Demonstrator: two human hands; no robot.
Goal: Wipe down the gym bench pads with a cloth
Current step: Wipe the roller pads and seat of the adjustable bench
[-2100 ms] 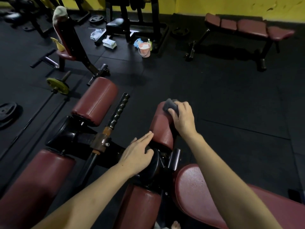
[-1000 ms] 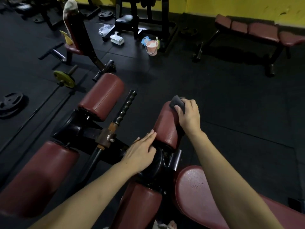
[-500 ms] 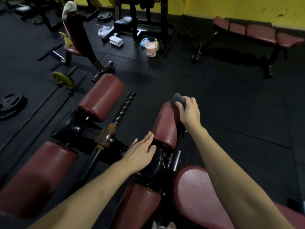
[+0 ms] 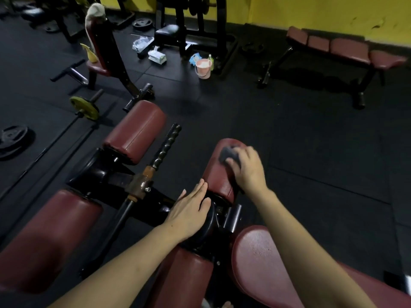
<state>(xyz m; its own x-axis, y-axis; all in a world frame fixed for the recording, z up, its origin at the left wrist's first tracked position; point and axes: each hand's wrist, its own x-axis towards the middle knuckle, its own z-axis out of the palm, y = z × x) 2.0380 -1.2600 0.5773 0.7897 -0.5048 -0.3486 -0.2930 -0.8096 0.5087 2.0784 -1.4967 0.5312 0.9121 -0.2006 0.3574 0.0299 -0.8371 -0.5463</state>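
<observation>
While pressed to the roller pad (image 4: pixel 219 172) at centre frame, gripped one dark cloth (image 4: pixel 229 154) in right hand (image 4: pixel 248 168); rested left hand (image 4: pixel 189 213) flat, released. Counted five maroon pads, black rubber floor (image 4: pixel 289 141), yellow wall (image 4: pixel 322 12).

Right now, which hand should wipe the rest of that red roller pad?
The right hand: it already holds the cloth against the roller pad. The left hand rests flat on the black frame.
</observation>
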